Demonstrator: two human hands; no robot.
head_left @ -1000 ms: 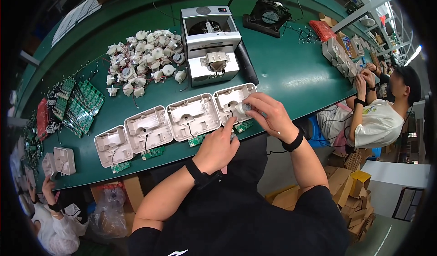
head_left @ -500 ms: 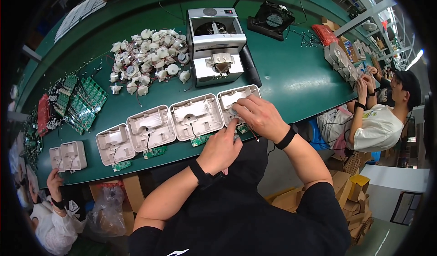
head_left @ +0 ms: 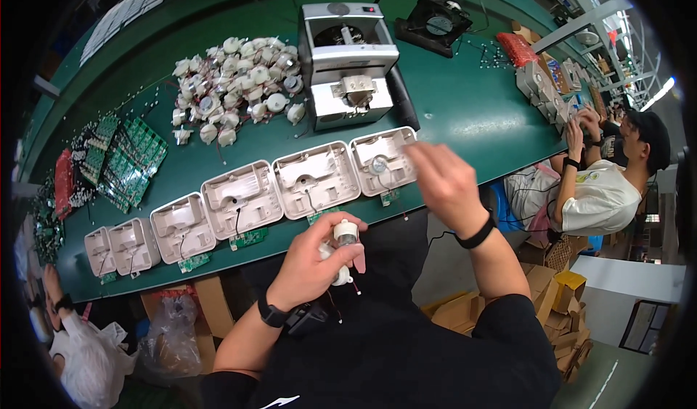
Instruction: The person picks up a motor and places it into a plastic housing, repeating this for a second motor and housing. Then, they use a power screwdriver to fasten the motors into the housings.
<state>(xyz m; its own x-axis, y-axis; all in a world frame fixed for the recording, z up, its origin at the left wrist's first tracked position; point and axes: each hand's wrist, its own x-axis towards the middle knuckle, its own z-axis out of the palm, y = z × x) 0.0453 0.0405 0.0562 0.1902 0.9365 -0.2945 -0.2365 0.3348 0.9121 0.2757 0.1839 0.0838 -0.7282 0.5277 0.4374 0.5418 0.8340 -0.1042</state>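
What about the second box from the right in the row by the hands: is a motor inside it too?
No: that box has an unfilled round hollow, whereas a motor sits in the row's rightmost box.

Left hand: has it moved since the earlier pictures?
Yes: the left hand has shifted down and left in the view, farther from the silver machine.

a head-worn fisheye looks down from close above the green bench (head_left: 475, 115).
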